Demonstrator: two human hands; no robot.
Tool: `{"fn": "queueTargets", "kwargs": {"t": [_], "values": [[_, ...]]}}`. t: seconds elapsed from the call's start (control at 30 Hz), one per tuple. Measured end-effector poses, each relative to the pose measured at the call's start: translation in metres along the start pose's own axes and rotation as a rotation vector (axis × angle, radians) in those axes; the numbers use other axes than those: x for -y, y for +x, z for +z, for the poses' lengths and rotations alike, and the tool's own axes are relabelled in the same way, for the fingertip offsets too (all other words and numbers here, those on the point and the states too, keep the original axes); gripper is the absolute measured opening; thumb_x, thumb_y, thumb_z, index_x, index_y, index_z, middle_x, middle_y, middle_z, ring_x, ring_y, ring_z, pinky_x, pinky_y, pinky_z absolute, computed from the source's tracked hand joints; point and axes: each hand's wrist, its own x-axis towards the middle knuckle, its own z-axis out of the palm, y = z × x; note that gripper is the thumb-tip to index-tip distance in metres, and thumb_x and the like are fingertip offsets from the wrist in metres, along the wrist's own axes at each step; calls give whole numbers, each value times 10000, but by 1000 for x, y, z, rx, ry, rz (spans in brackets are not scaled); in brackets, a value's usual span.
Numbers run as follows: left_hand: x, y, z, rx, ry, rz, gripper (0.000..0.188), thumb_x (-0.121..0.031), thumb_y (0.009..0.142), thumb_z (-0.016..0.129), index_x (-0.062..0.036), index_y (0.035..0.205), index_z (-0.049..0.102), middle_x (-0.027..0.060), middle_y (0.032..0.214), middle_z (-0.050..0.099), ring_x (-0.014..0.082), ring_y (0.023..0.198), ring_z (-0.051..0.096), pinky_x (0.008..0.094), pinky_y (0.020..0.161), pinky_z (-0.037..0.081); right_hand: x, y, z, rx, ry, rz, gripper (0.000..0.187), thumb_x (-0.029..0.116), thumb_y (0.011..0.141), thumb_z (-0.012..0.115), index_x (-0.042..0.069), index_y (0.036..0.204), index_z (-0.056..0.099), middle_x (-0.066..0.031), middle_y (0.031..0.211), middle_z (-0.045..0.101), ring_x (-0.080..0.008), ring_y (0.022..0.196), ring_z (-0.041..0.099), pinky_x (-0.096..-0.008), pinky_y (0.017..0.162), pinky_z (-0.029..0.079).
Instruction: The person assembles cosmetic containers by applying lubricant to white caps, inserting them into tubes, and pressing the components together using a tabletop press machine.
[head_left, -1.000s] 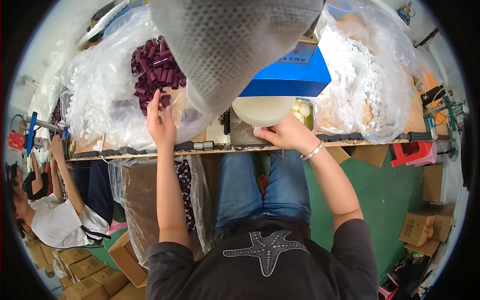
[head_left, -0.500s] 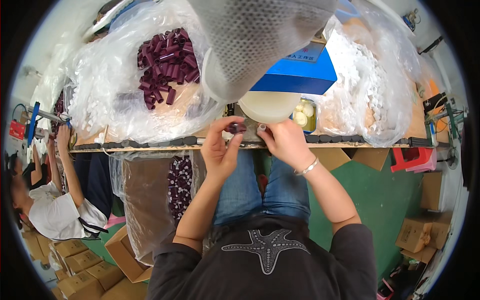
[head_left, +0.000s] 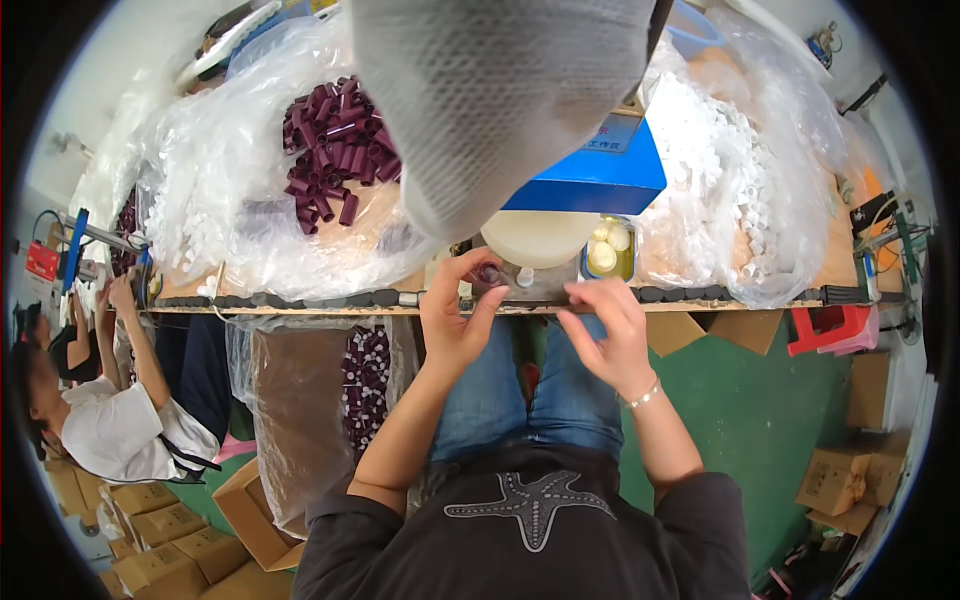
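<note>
Above the table's front edge, my left hand (head_left: 455, 320) pinches a short, glossy maroon tube (head_left: 487, 272) between thumb and fingers. A small white piece (head_left: 525, 277) stands upright just right of the tube, below a round whitish cover (head_left: 540, 240) on a blue machine (head_left: 590, 178). My right hand (head_left: 615, 335) is open with thumb and fingers apart, right of the white piece and not touching it. Beside the cover sits a small tin (head_left: 625, 262) with pale, rounded lumps in it.
Maroon tubes (head_left: 330, 150) lie heaped on clear plastic at left; white parts (head_left: 725, 160) fill plastic at right. A grey mesh cloth (head_left: 490, 100) hangs overhead. Below the table, a bag holds maroon-and-white pieces (head_left: 366, 385). A co-worker (head_left: 130, 420) sits at far left.
My right hand has let go of the small white piece, which now stands by itself, and has drawn back to the right. My left hand still holds the maroon tube.
</note>
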Motion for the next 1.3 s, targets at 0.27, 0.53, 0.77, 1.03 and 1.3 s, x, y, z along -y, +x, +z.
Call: {"fn": "queueTargets", "kwargs": {"t": [0.27,0.53,0.77,1.03,1.3], "values": [[-3,13,27,112,404,100,352,-35,699,753,-34,1034,646,101,1013,614,306,895,552,392,795,430,1,-30,-20,108,28,107,255,27,730,732,18,971,648,-106,832,644,-271,752,624,-341,663,503],[2,13,26,209,417,-11,312,-47,707,742,-24,1004,651,104,973,625,313,883,554,408,789,434,-6,-44,-15,185,31,87,196,52,754,721,30,936,652,-96,829,649,-267,743,628,-345,658,510],[5,16,26,178,377,10,283,-50,692,748,-25,962,665,107,942,634,322,899,561,410,788,450,-4,-45,-3,224,60,51,174,63,750,721,34,907,650,-87,817,637,-269,713,616,-353,627,504],[20,23,12,306,337,80,263,-77,670,770,-51,918,685,77,913,659,310,951,571,406,850,429,-5,-48,-4,297,21,10,152,81,765,708,42,900,651,-81,826,634,-260,730,618,-349,657,509],[22,17,11,251,355,65,237,-86,663,782,-66,883,694,53,908,665,290,931,580,385,843,418,-10,-62,-16,325,-1,118,133,95,777,697,44,891,651,-80,837,639,-256,743,624,-347,673,513]]}}
